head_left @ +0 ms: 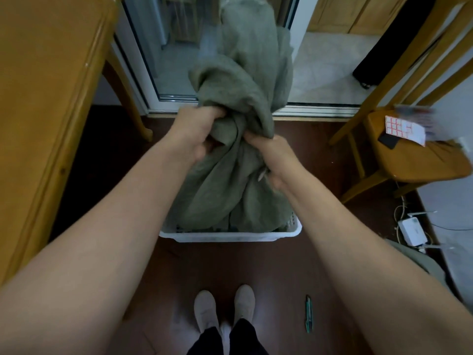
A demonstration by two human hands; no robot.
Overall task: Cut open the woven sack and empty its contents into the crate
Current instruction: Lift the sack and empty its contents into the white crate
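A grey-green woven sack (245,73) hangs bunched and twisted above a white plastic crate (230,236) on the dark floor. Its lower folds drape down into the crate and hide the crate's inside. My left hand (197,134) is closed around a gathered fold at the sack's left side. My right hand (271,157) grips the fabric lower down on the right. The sack's upper part rises blurred toward the glass door.
A green-handled cutter (309,313) lies on the floor right of my feet (225,308). A wooden table (43,98) stands at left. At right is a wooden chair (409,155) with papers, and a white router (412,231) with cables beside it. A sliding glass door (174,60) is behind.
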